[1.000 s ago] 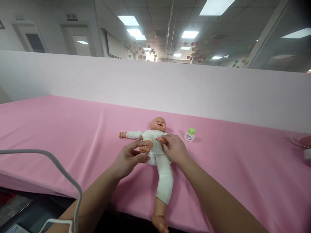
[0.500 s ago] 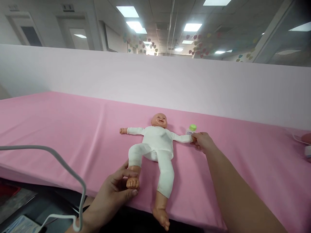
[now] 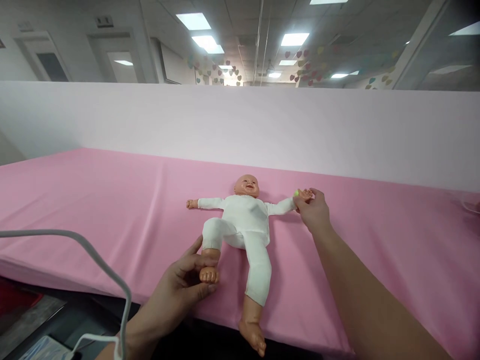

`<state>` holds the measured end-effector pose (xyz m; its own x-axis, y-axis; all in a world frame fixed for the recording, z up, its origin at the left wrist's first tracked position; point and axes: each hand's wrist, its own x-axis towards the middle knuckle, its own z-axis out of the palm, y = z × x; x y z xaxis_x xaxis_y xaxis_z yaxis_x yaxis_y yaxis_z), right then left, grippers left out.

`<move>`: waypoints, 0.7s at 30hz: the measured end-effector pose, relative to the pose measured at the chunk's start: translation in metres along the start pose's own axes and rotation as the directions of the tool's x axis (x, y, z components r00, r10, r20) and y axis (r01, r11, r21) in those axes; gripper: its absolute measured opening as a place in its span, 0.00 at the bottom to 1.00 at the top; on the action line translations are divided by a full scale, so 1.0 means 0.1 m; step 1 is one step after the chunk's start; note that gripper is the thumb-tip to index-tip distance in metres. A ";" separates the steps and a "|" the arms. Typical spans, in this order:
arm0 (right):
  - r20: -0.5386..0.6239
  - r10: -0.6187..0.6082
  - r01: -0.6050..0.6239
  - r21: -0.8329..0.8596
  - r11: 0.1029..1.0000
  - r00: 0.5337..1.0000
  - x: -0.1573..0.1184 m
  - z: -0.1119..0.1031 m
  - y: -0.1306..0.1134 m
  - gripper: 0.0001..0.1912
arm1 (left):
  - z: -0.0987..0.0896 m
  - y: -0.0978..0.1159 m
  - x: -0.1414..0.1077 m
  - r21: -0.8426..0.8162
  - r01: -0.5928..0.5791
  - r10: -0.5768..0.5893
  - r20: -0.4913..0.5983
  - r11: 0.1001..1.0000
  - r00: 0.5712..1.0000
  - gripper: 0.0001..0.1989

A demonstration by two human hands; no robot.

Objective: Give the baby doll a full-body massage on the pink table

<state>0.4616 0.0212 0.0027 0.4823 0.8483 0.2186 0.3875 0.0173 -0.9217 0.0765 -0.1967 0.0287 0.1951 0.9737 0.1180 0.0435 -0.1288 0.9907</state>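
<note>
A baby doll (image 3: pixel 245 215) in a white cloth suit lies on its back on a pink sheet, its head toward the white wall. My left hand (image 3: pixel 180 285) is closed around the doll's foot at the left, whose leg is bent and raised at the knee. The other leg stretches straight over the sheet's near edge. My right hand (image 3: pixel 315 210) grips the doll's hand on the right side and holds that arm outstretched. Behind that hand shows a bit of the green cap (image 3: pixel 296 193) of a small bottle; the rest is hidden.
The pink sheet (image 3: pixel 112 200) covers a wide table against a low white wall (image 3: pixel 240 125). A grey-white cable (image 3: pixel 93 250) curves across the lower left. Below it sits a dark surface with a printed packet (image 3: pixel 47 349). A pale clear-looking object (image 3: pixel 470 206) shows at the right edge.
My right hand has lifted the doll's hand slightly, and it now covers most of the bottle. My left hand has raised the doll's foot a little. The camera view has shifted slightly.
</note>
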 end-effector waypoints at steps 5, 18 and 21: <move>0.044 -0.341 0.343 -0.061 0.937 0.939 -0.42 0.28 -0.32 0.27 | 0.04 0.07 0.25 -0.025 -0.082 0.083 0.039 0.996 0.996 0.12; 0.437 -0.682 0.803 -0.207 0.558 0.587 -0.87 0.71 -0.44 0.12 | 0.16 -0.02 0.99 -0.204 0.022 -0.013 0.044 0.979 0.999 0.19; 0.358 -0.663 0.743 -0.162 0.649 0.657 -0.85 0.69 -0.40 0.12 | 0.15 -0.05 0.98 -0.232 0.030 -0.019 0.047 0.972 0.999 0.20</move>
<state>0.3507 -0.0145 -0.0009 -0.2215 0.7357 0.6401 0.7369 0.5562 -0.3842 0.1096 -0.1037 0.0339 0.2399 0.9661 0.0955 -0.1791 -0.0526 0.9824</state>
